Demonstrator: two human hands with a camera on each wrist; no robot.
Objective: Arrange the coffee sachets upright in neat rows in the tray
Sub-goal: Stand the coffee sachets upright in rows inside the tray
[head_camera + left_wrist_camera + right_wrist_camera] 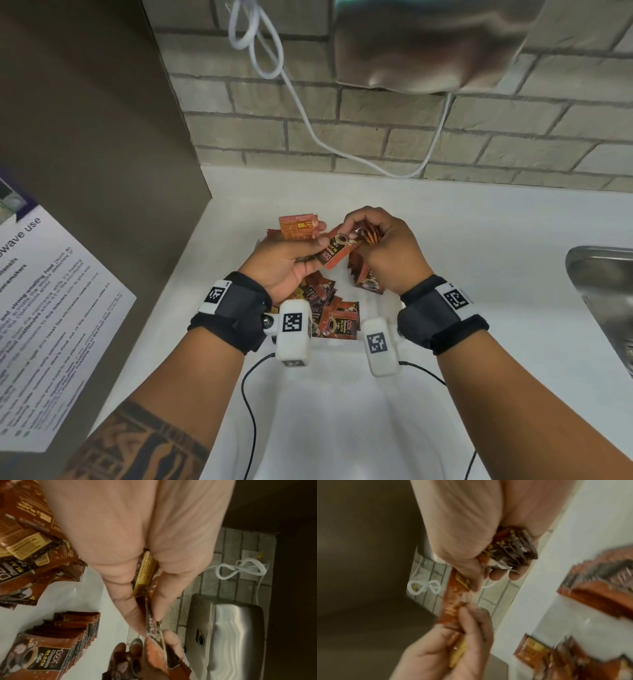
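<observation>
Red-brown coffee sachet [337, 247] is pinched by left hand [284, 263] and right hand [387, 250], right also gripping a bunch [371, 234]; loose sachets [337, 317] lie in tray [260, 244] at 6 o'clock.

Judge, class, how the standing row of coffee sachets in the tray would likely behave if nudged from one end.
The standing row of thin flat packets leans together, so it would probably topple domino-style. Each looks light, likely sliding easily on the smooth white tray.
</observation>
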